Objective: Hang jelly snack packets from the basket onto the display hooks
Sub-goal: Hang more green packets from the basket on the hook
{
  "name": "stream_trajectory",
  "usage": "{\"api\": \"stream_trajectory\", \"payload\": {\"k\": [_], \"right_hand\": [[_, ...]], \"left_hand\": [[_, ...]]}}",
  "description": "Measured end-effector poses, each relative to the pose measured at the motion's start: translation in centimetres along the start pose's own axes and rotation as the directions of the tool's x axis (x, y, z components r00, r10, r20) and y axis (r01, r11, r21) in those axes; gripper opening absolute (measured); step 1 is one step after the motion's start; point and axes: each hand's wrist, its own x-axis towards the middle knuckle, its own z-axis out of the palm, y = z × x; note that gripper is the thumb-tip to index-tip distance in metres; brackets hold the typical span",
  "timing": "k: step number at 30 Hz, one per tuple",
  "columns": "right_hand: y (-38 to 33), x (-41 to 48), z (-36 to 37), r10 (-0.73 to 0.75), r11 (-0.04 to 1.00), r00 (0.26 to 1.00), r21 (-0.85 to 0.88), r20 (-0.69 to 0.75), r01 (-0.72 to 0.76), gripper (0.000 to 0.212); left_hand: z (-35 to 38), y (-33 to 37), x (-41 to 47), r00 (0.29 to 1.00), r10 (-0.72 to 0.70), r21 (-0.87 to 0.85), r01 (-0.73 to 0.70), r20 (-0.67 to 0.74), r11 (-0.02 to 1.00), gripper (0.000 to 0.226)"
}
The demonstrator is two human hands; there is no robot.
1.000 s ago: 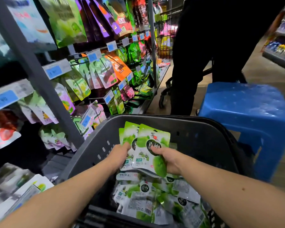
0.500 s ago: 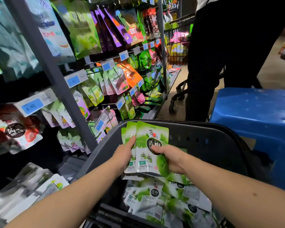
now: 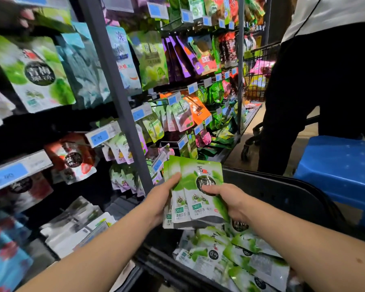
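Note:
A small stack of green-and-white jelly snack packets (image 3: 198, 194) is held upright above the dark grey basket (image 3: 287, 194). My left hand (image 3: 160, 199) grips the stack's left edge, thumb on the front. My right hand (image 3: 228, 199) holds the right side, thumb across the front packet. Several more of the same packets (image 3: 230, 256) lie loose in the basket's bottom. The display hooks (image 3: 156, 98) with blue price tags carry hanging snack bags on the rack to the left.
A grey rack upright (image 3: 118, 98) stands just left of the basket. A person in dark trousers (image 3: 303, 91) stands ahead on the right beside a wire cart (image 3: 255, 81). A blue plastic stool (image 3: 341, 173) sits right of the basket.
Both hands have lifted the packet stack higher out of the basket. My view has tilted up and left, bringing more of the rack into sight.

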Motion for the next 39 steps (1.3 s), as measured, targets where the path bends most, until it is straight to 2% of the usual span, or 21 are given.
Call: {"api": "stream_trajectory", "payload": {"k": [2, 4, 7, 8, 11, 14, 17, 18, 20, 23, 26, 29, 31, 35, 39], "right_hand": [[-0.8, -1.1, 1.0, 0.003, 1.0, 1.0, -0.017, 0.009, -0.003, 0.038], [-1.4, -2.3, 2.3, -0.008, 0.999, 1.0, -0.039, 0.017, 0.008, 0.037], [-2.3, -4.1, 4.7, -0.044, 0.993, 0.999, -0.112, 0.029, 0.047, 0.039], [-2.7, -4.9, 5.6, -0.049, 0.989, 0.998, -0.139, 0.03, 0.053, 0.039], [-4.3, -7.5, 8.4, -0.071, 0.981, 0.997, -0.178, 0.043, 0.078, 0.033], [-6.1, -10.4, 11.0, -0.127, 0.972, 0.99, -0.191, 0.061, 0.137, 0.028], [-7.7, -12.4, 13.4, -0.166, 0.96, 0.984, -0.216, 0.07, 0.178, 0.033], [-8.2, -12.8, 14.2, -0.17, 0.957, 0.982, -0.226, 0.078, 0.184, 0.034], [-9.0, -13.5, 15.8, -0.161, 0.953, 0.98, -0.239, 0.116, 0.185, 0.031], [-9.8, -13.4, 17.9, -0.156, 0.955, 0.973, -0.227, 0.171, 0.193, 0.022], [-11.0, -12.2, 19.8, -0.146, 0.945, 0.968, -0.262, 0.206, 0.198, 0.018], [-12.7, -10.3, 21.7, -0.138, 0.932, 0.959, -0.294, 0.248, 0.21, 0.018], [-13.8, -8.6, 23.0, -0.14, 0.925, 0.949, -0.304, 0.283, 0.227, 0.024], [-15.9, -6.0, 25.1, -0.154, 0.876, 0.925, -0.386, 0.347, 0.29, 0.045], [-18.2, -0.7, 26.2, -0.289, 0.791, 0.884, -0.429, 0.367, 0.437, 0.108]], "left_hand": [[-1.0, -0.2, -1.1, 0.999, 0.039, 0.019, -0.039, 0.019, 0.999, 0.04], [-1.8, -0.4, -2.3, 0.988, 0.152, 0.138, -0.154, 0.029, 0.978, 0.047], [-4.0, -1.3, -2.6, 0.969, 0.246, 0.265, -0.231, -0.028, 0.936, 0.091], [-4.9, -1.4, -2.7, 0.96, 0.277, 0.296, -0.251, -0.048, 0.921, 0.098], [-3.5, 1.9, -8.6, 0.91, 0.411, 0.371, -0.363, -0.056, 0.855, 0.092], [-3.5, 5.5, -12.9, 0.887, 0.457, 0.4, -0.394, -0.071, 0.828, 0.049], [-5.6, 7.9, -14.2, 0.91, 0.412, 0.362, -0.371, -0.038, 0.855, 0.102], [-6.4, 8.4, -14.4, 0.917, 0.398, 0.358, -0.362, -0.031, 0.861, 0.105], [-7.3, 9.6, -16.1, 0.927, 0.376, 0.352, -0.35, -0.005, 0.868, 0.091], [-8.9, 11.1, -16.8, 0.904, 0.423, 0.363, -0.375, -0.06, 0.853, 0.059], [-10.1, 12.4, -16.5, 0.838, 0.523, 0.467, -0.404, -0.156, 0.787, 0.045], [-11.3, 14.0, -15.9, 0.765, 0.603, 0.565, -0.401, -0.227, 0.721, 0.041], [-12.0, 15.4, -15.2, 0.696, 0.664, 0.655, -0.372, -0.272, 0.658, 0.045], [-13.5, 17.8, -14.3, 0.633, 0.709, 0.742, -0.304, -0.312, 0.597, 0.048], [-14.4, 20.0, -13.9, 0.577, 0.744, 0.803, -0.236, -0.336, 0.547, 0.05]]}}
